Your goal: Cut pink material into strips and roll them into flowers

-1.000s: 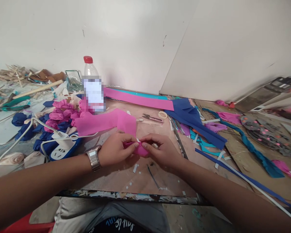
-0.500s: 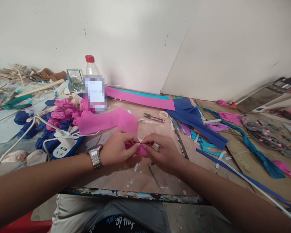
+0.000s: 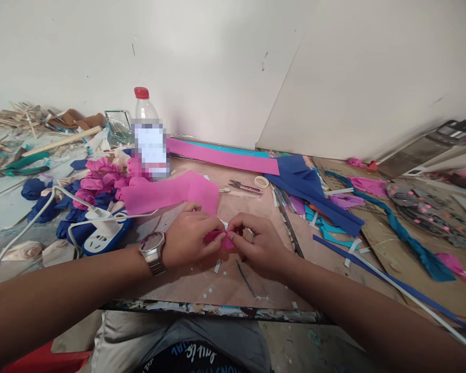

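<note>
Between my hands is a small pink piece of crepe paper or thin cloth (image 3: 228,243), pinched at the fingertips. My left hand (image 3: 192,233), with a metal watch (image 3: 154,252) on its wrist, is closed on the piece's left side. My right hand (image 3: 258,239) is closed on its right side, thumb against forefinger. The fingers hide much of the piece. Just beyond my left hand lies a wide pink strip (image 3: 174,192). Thread snips (image 3: 245,187) and a roll of tape (image 3: 261,182) rest farther back on the board.
Pink and blue rosettes (image 3: 101,178) heap at the left beside a power strip (image 3: 101,241) with white cables. A red-capped bottle (image 3: 145,110) stands behind them. Long pink (image 3: 225,159) and dark blue strips (image 3: 314,194) lie at the back and right. Wood sticks (image 3: 27,116) pile far left.
My left wrist has turned, so the watch face shows more. The fingertips of both hands have shifted slightly on the pink piece. The view has moved a little.
</note>
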A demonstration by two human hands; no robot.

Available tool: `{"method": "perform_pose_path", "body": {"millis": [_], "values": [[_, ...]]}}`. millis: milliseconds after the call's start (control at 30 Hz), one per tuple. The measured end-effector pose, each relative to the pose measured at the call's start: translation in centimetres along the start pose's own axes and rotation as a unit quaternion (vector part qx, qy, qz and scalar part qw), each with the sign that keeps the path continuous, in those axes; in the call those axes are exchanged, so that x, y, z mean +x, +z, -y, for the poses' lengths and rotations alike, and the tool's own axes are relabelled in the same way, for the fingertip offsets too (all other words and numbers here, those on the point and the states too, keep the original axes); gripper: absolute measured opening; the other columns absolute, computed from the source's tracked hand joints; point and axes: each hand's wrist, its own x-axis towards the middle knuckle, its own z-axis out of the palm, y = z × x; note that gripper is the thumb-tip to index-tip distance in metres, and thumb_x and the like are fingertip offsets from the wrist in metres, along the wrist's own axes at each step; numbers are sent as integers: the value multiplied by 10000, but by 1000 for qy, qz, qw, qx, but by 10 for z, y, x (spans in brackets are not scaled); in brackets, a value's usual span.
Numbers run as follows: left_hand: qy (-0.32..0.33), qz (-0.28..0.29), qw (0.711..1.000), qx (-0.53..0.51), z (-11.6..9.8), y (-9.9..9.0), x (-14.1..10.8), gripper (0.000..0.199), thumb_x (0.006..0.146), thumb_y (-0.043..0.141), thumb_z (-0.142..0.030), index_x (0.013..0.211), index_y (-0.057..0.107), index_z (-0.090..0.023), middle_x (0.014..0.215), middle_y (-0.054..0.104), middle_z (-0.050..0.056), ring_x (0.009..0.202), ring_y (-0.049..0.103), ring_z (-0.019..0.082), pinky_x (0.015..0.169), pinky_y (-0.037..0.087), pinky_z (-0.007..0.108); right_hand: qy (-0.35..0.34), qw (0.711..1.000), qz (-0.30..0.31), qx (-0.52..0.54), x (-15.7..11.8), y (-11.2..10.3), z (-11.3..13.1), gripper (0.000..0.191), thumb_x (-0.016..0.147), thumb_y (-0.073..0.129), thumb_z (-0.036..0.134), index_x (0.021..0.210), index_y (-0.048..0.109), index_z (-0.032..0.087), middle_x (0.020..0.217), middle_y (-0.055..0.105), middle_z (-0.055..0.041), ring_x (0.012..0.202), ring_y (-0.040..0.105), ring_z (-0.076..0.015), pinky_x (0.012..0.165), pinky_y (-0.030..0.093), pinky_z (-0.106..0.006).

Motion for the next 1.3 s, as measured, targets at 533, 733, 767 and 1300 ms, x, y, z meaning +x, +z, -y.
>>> {"method": "perform_pose_path", "body": {"millis": [533, 733, 767, 1300], "values": [[-112, 84, 986, -92, -3, -5, 1, 290, 1020, 552, -371, 922, 788, -234, 834, 805, 8, 728, 640, 193, 828, 386, 385, 18, 1000, 14, 19, 1, -1, -6, 129, 964, 645, 296, 947, 720, 191, 838, 702, -16, 771, 611, -154, 726, 475, -278], [-123, 91, 981, -118, -2, -7, 1, 332, 1045, 508, -355, 931, 798, -243, 841, 800, 10, 746, 615, 189, 755, 406, 333, 45, 998, -3, 40, 2, -2, -6, 159, 968, 642, 301, 891, 714, 183, 807, 694, -13, 743, 596, -148, 688, 458, -270], [-124, 91, 981, -120, -2, -7, 1, 340, 1050, 502, -357, 932, 799, -240, 833, 797, 11, 746, 614, 189, 751, 409, 330, 50, 998, -1, 46, 2, -2, -6, 160, 965, 649, 308, 897, 719, 181, 814, 701, -16, 744, 600, -149, 683, 459, -268], [-112, 106, 979, -136, 0, -9, 1, 451, 1089, 446, -416, 901, 794, -200, 774, 770, 41, 745, 667, 177, 748, 484, 296, 27, 999, 3, 40, 0, -2, -10, 152, 964, 695, 326, 967, 759, 187, 889, 760, -37, 798, 662, -164, 724, 511, -271]]}}
